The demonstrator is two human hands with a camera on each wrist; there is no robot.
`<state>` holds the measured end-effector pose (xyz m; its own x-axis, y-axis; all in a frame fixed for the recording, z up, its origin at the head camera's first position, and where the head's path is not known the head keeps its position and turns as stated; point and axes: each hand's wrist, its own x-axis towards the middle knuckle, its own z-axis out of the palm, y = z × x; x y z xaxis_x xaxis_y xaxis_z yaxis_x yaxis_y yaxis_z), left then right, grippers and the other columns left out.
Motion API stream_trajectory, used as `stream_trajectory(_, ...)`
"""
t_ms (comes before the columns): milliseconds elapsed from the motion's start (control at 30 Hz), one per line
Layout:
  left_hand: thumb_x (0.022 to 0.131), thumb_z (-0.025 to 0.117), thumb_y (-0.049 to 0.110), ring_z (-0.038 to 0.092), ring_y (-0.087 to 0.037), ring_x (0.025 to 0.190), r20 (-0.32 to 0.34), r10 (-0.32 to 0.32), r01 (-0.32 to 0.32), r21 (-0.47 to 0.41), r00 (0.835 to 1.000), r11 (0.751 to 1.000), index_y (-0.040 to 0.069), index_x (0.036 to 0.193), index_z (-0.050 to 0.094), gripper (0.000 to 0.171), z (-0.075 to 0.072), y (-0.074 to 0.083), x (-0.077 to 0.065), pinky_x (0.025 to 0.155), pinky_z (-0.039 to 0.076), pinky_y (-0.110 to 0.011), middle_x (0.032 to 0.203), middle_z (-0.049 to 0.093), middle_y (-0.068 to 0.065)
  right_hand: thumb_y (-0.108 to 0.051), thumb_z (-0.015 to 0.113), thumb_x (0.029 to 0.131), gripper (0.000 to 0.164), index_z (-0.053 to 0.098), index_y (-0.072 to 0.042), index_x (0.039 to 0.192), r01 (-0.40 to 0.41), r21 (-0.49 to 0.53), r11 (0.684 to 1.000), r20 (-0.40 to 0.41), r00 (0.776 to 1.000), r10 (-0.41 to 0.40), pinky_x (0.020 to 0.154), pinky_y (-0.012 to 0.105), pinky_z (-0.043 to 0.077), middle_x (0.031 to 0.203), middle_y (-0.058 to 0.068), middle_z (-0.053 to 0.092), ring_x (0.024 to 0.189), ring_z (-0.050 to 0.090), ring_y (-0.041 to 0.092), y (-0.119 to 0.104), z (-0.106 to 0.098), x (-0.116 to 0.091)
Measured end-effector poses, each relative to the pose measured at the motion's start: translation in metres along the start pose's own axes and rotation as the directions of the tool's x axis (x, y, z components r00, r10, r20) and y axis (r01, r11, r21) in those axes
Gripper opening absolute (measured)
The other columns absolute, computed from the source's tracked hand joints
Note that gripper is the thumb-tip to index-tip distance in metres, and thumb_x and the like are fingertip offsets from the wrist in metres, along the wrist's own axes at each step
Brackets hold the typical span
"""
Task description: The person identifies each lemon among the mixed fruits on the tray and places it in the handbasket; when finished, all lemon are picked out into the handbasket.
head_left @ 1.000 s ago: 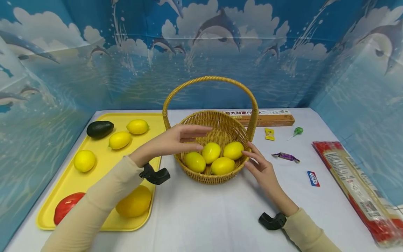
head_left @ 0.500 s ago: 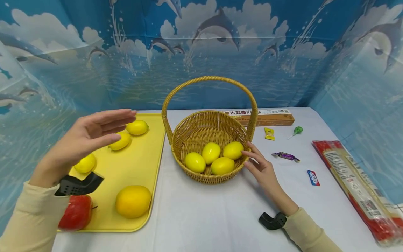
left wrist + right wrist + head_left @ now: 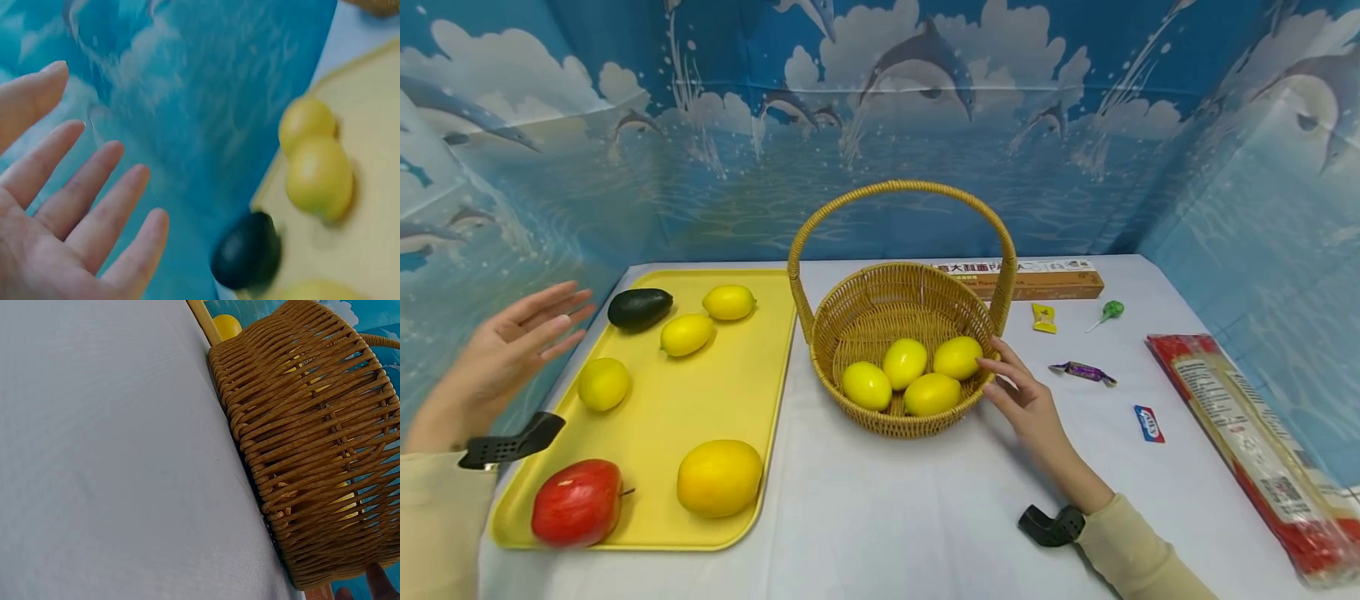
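Observation:
My left hand (image 3: pixel 512 342) hangs at the far left with fingers spread and nothing in it, beside the yellow tray (image 3: pixel 700 408). Nearest to it are a dark avocado (image 3: pixel 640 309) and a lemon (image 3: pixel 603 384). My right hand (image 3: pixel 1026 404) holds the right rim of a wicker basket (image 3: pixel 898 427), its fingers over the edge and its thumb at the outer wall. Several lemons (image 3: pixel 932 394) lie in the front half of that basket. The right wrist view shows the basket's woven side (image 3: pixel 319 444), with fingertips (image 3: pixel 378 581) at the lower right corner.
Two more lemons, a red apple (image 3: pixel 578 503) and a large yellow fruit (image 3: pixel 720 478) lie on the tray. A pasta box (image 3: pixel 1037 281) stands behind the basket. To the right are wrapped candies (image 3: pixel 1082 372), a green lollipop (image 3: pixel 1112 310) and a red-ended pasta packet (image 3: pixel 1247 442).
My left hand has moved from over the basket, leftward across the tray, to beyond its left edge, uncovering the avocado and apple. The right hand has stayed at the rim.

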<state>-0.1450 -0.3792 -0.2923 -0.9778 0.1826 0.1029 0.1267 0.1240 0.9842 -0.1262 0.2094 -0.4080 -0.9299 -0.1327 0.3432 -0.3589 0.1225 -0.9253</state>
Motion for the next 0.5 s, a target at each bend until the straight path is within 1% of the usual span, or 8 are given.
stream_trajectory(67, 0.099, 0.045, 0.007, 0.045, 0.005, 0.116, -0.017, -0.051, 0.051, 0.005, 0.999, 0.999, 0.020, 0.149, 0.027, 0.054, -0.010, -0.013, -0.001, 0.087, 0.038, -0.013, 0.148, 0.029, 0.001, 0.004, 0.053, 0.093, 0.031, 0.055, 0.007, 0.125, 0.002, -0.001, 1.000, -0.001, 1.000, -0.002, 0.102, 0.051, 0.025, 0.150, 0.004, 0.028, 0.137, 0.021, 0.019, 0.000, 0.000, 0.000)
stream_trajectory(133, 0.100, 0.046, 0.012, 0.041, 0.008, 0.117, -0.035, -0.110, 0.111, 0.040, 0.993, 0.993, 0.023, 0.150, 0.023, 0.056, -0.019, -0.025, -0.002, 0.091, 0.035, -0.013, 0.151, 0.023, 0.001, 0.004, 0.053, 0.093, 0.031, 0.055, 0.007, 0.124, 0.004, -0.001, 1.000, -0.002, 1.000, -0.004, 0.102, 0.051, 0.025, 0.150, 0.005, 0.028, 0.137, 0.021, 0.019, 0.001, 0.000, -0.001)
stream_trajectory(200, 0.100, 0.046, 0.018, 0.037, 0.009, 0.120, -0.050, -0.169, 0.173, 0.107, 0.984, 0.979, 0.025, 0.151, 0.019, 0.058, -0.026, -0.035, -0.003, 0.092, 0.034, -0.014, 0.153, 0.018, 0.002, 0.004, 0.053, 0.093, 0.031, 0.055, 0.008, 0.124, 0.004, 0.000, 1.000, -0.004, 1.000, -0.004, 0.102, 0.051, 0.025, 0.150, 0.005, 0.028, 0.137, 0.021, 0.019, 0.001, 0.000, -0.001)
stream_trajectory(233, 0.100, 0.046, 0.020, 0.037, 0.010, 0.119, -0.050, -0.188, 0.193, 0.130, 0.981, 0.973, 0.025, 0.151, 0.018, 0.058, -0.028, -0.039, -0.003, 0.093, 0.033, -0.014, 0.153, 0.018, 0.002, 0.004, 0.053, 0.093, 0.031, 0.055, 0.008, 0.124, 0.004, 0.000, 1.000, -0.005, 1.000, -0.004, 0.102, 0.051, 0.026, 0.150, 0.005, 0.028, 0.137, 0.021, 0.019, 0.001, 0.000, -0.001)
stream_trajectory(300, 0.100, 0.046, 0.021, 0.037, 0.011, 0.116, -0.040, -0.215, 0.219, 0.169, 0.976, 0.961, 0.023, 0.151, 0.016, 0.060, -0.031, -0.046, -0.003, 0.094, 0.034, -0.014, 0.149, 0.024, 0.006, 0.004, 0.053, 0.093, 0.031, 0.055, 0.008, 0.124, 0.003, -0.001, 1.000, -0.007, 1.000, -0.003, 0.102, 0.052, 0.025, 0.150, 0.006, 0.028, 0.137, 0.022, 0.019, 0.000, 0.000, -0.001)
stream_trajectory(367, 0.100, 0.046, 0.022, 0.040, 0.013, 0.111, -0.021, -0.232, 0.232, 0.202, 0.972, 0.952, 0.020, 0.152, 0.014, 0.061, -0.033, -0.052, -0.003, 0.091, 0.036, -0.013, 0.149, 0.025, 0.005, 0.004, 0.053, 0.093, 0.031, 0.055, 0.008, 0.124, 0.002, -0.002, 1.000, -0.008, 1.000, -0.002, 0.102, 0.053, 0.025, 0.150, 0.006, 0.029, 0.137, 0.022, 0.019, 0.000, 0.000, -0.001)
stream_trajectory(433, 0.100, 0.045, 0.022, 0.041, 0.016, 0.104, 0.005, -0.242, 0.235, 0.224, 0.970, 0.946, 0.017, 0.152, 0.012, 0.061, -0.034, -0.056, -0.002, 0.091, 0.037, -0.014, 0.148, 0.025, 0.005, 0.005, 0.053, 0.093, 0.031, 0.055, 0.008, 0.123, 0.005, 0.000, 1.000, -0.010, 1.000, -0.005, 0.101, 0.053, 0.025, 0.150, 0.006, 0.029, 0.136, 0.022, 0.019, 0.000, 0.000, 0.000)
stream_trajectory(500, 0.101, 0.044, 0.021, 0.041, 0.016, 0.105, 0.035, -0.258, 0.240, 0.264, 0.965, 0.934, 0.014, 0.152, 0.010, 0.062, -0.035, -0.058, -0.001, 0.089, 0.039, -0.014, 0.149, 0.023, 0.002, 0.005, 0.053, 0.093, 0.031, 0.055, 0.008, 0.123, 0.007, 0.001, 1.000, -0.011, 1.000, -0.007, 0.102, 0.053, 0.025, 0.150, 0.006, 0.029, 0.136, 0.023, 0.019, 0.001, 0.000, 0.000)
